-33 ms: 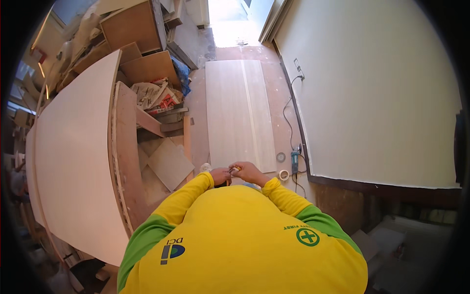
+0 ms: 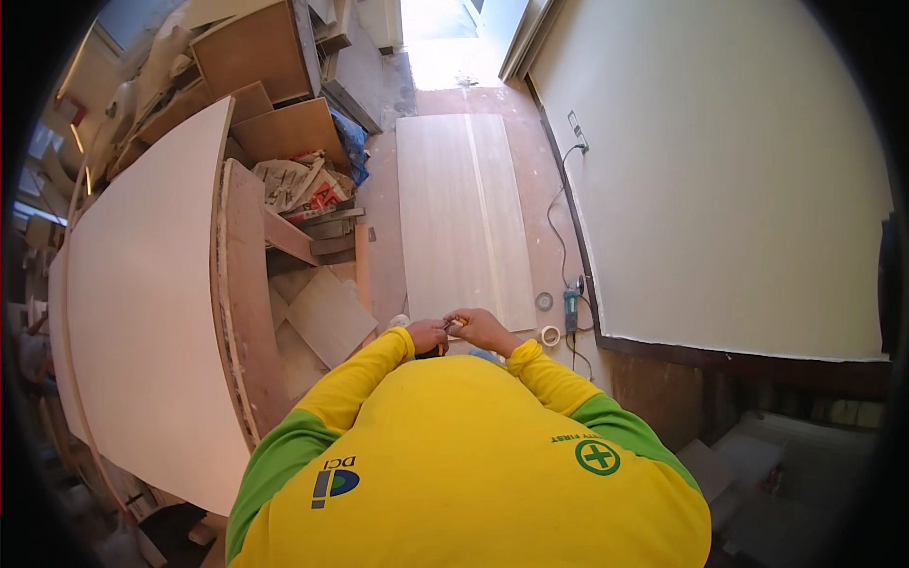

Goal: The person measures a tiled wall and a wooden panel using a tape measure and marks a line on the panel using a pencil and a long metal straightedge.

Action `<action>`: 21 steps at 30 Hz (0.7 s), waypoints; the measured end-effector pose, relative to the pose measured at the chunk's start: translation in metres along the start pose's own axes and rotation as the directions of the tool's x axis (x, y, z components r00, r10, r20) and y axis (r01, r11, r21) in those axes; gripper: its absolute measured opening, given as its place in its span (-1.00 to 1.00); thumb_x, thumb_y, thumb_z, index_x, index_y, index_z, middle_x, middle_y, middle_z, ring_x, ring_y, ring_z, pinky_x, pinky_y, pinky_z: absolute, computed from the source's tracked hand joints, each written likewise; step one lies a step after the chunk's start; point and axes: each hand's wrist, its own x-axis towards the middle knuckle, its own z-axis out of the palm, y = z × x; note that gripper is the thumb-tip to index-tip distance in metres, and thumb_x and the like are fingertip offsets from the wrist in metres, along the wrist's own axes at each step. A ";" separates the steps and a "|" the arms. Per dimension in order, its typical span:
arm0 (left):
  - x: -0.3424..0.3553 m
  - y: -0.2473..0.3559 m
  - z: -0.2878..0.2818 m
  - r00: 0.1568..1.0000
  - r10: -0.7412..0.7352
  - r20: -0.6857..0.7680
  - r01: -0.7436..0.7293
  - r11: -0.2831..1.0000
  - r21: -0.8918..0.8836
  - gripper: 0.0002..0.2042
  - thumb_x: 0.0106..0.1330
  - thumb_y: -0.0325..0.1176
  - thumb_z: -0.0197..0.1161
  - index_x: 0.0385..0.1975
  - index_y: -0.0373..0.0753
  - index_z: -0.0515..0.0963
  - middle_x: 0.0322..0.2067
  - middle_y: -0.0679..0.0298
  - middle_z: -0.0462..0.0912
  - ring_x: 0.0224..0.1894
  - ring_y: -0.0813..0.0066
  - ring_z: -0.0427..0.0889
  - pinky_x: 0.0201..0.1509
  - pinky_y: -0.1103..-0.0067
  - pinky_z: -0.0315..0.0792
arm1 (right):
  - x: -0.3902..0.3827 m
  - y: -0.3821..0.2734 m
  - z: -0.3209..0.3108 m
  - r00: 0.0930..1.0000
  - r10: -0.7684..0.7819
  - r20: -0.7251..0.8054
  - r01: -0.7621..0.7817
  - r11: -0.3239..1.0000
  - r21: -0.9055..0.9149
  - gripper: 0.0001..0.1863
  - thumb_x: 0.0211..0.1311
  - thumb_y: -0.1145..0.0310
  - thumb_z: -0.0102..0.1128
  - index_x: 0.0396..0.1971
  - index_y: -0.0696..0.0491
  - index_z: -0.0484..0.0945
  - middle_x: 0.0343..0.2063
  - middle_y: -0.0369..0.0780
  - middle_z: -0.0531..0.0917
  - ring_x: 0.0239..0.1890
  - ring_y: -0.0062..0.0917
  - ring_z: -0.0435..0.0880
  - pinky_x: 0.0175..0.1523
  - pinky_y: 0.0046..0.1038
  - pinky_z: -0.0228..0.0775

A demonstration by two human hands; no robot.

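Observation:
Close in front of my chest, my two hands meet over the near end of a pale wood-grain board (image 2: 454,218) that lies on the floor. My left hand (image 2: 427,335) is closed, fingers bent, and a dark piece with a bit of orange shows just below it; what it grips cannot be made out. Fingers and thumb of my right hand (image 2: 478,328) pinch a small, thin yellow-and-dark thing (image 2: 456,323) right beside the left fingertips. Its kind is too small to tell.
Right of the board are a roll of tape (image 2: 550,336), a grey disc (image 2: 543,301) and a corded teal angle grinder (image 2: 571,310). A large pale panel (image 2: 710,189) stands at right. On the left are another big panel (image 2: 142,293), wood offcuts (image 2: 331,317) and crumpled bags (image 2: 303,185).

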 end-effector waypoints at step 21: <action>-0.027 -0.032 -0.073 0.896 -0.309 0.318 0.441 0.701 -0.560 -0.74 0.23 -0.20 0.15 -0.23 -0.20 0.63 -0.32 0.25 0.63 -0.23 0.35 0.59 -0.07 0.51 0.46 | 0.026 -0.045 0.032 0.962 0.175 -0.212 -0.161 0.984 0.079 -0.74 0.11 0.32 0.29 -0.23 0.14 0.62 -0.48 -0.24 0.64 -0.46 -0.59 0.59 -0.35 -0.55 0.41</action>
